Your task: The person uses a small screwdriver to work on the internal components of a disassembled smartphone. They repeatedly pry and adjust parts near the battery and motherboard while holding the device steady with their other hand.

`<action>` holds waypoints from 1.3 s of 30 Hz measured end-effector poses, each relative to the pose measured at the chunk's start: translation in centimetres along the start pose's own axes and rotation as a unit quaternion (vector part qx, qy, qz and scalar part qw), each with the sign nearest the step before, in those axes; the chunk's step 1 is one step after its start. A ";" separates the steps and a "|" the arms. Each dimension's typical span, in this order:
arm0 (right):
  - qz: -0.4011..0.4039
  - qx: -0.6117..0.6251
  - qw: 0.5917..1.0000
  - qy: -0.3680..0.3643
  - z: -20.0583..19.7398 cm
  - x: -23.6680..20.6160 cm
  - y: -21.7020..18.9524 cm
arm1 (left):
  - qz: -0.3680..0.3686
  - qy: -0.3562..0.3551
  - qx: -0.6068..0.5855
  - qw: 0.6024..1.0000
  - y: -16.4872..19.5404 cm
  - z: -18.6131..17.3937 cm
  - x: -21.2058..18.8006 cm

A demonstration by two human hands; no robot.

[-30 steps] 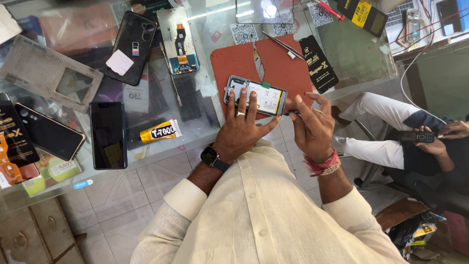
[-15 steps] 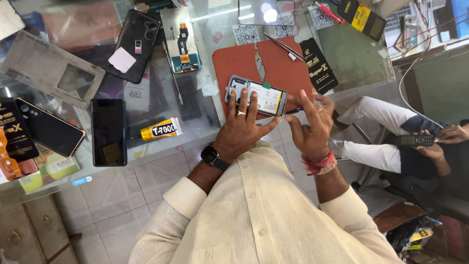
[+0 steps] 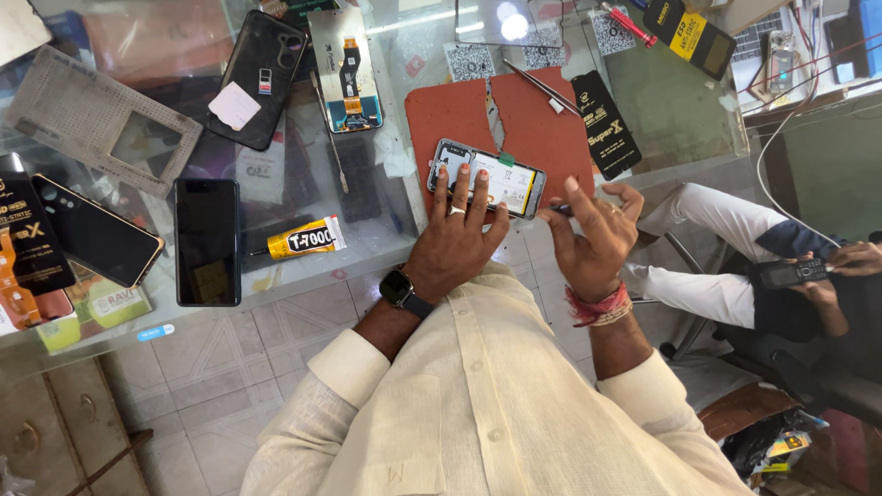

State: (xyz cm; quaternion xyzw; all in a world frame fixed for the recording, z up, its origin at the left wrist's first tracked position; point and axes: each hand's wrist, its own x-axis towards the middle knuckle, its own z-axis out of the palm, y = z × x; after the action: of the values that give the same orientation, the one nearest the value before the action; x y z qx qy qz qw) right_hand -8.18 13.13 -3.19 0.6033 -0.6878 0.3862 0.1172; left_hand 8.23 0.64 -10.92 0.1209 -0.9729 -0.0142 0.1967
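The opened phone (image 3: 487,178) is lying on the red mat (image 3: 501,129) at the near edge of the glass counter (image 3: 386,230), back cover off, battery exposed. It is pinned flat by the left hand (image 3: 457,241): fingers (image 3: 458,188) are spread and laid across its near half, nothing gripped. The right hand (image 3: 591,237) is held just right of the phone's end, fingers loosely curled and part open; a small dark item seems pinched near the thumb, but what it is cannot be told.

Compared with the earlier frames, the phone is seen in the same spot on the mat and the left hand is kept pressed on it. The right hand has been shifted a little: earlier its fingers were raised and fanned beside the phone, now they are curled in closer to the phone's right end.

Tweezers (image 3: 542,87) are left on the mat's far side. A yellow glue tube (image 3: 306,239) is lying left of the hands, beside a dark phone (image 3: 208,241) placed face up. A second person's hand (image 3: 850,259) with a handset (image 3: 788,273) is seen at far right.
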 end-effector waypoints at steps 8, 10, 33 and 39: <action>-0.026 -0.043 0.998 0.029 0.2 -0.2 0.3 | 0.007 0.037 -0.033 0.999 -0.1 0.2 0.2; -0.022 -0.047 0.998 0.021 0.3 -0.1 0.3 | 0.008 0.036 -0.033 0.999 -0.2 0.2 0.1; -0.002 -0.035 0.999 -0.018 1.2 -0.7 -0.5 | -0.013 -0.006 -0.047 0.999 -0.4 -0.4 0.1; -0.024 -0.139 0.990 0.024 1.8 -1.6 -1.9 | -0.010 0.002 -0.046 0.999 -0.1 -0.3 0.1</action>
State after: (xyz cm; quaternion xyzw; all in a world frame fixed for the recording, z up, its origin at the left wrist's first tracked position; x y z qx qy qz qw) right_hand -5.50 13.19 -4.69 0.5880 -0.7174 0.2982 0.2252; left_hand 8.29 0.56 -10.57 0.1215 -0.9695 -0.0602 0.2042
